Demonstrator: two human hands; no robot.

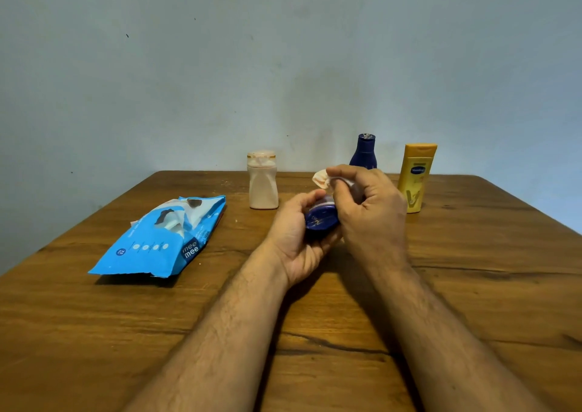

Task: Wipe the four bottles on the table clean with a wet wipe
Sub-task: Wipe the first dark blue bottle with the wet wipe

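Note:
My left hand [296,238] grips a dark blue bottle [321,219], tilted with its base toward me, above the middle of the wooden table [472,285]. My right hand [370,213] holds a white wet wipe [322,179] wrapped over the bottle's upper part, which is hidden by fingers and wipe. Three more bottles stand upright at the back: a beige one [263,180], a dark blue one [363,151] partly behind my right hand, and a yellow one [415,177].
A blue wet wipe pack [157,241] lies opened on the table to the left, with a wipe poking out of its top. A pale blue wall [283,65] rises right behind the table's far edge.

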